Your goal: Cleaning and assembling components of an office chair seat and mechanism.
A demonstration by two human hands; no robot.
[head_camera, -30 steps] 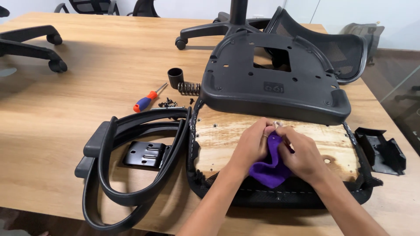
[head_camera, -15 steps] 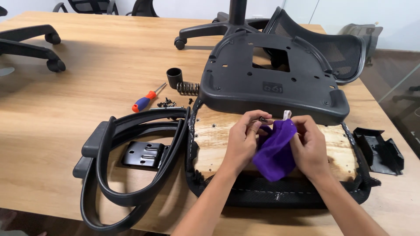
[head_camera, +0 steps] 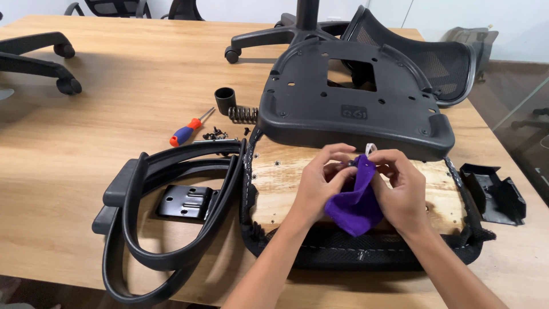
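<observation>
Both hands, left hand and right hand, pinched on purple pouch at lower centre, above wooden seat board. Could spill small contents if tipped.

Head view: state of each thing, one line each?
Left hand: pinching the pouch mouth.
Right hand: gripping the pouch's other side.
Purple pouch: held up off the seat, mouth open.
Seat base: upside down, wooden board exposed.
Black seat shell: detached, lying on the seat's far edge.
Armrests: detached, flat on table.
Screwdriver: lying unused.
</observation>
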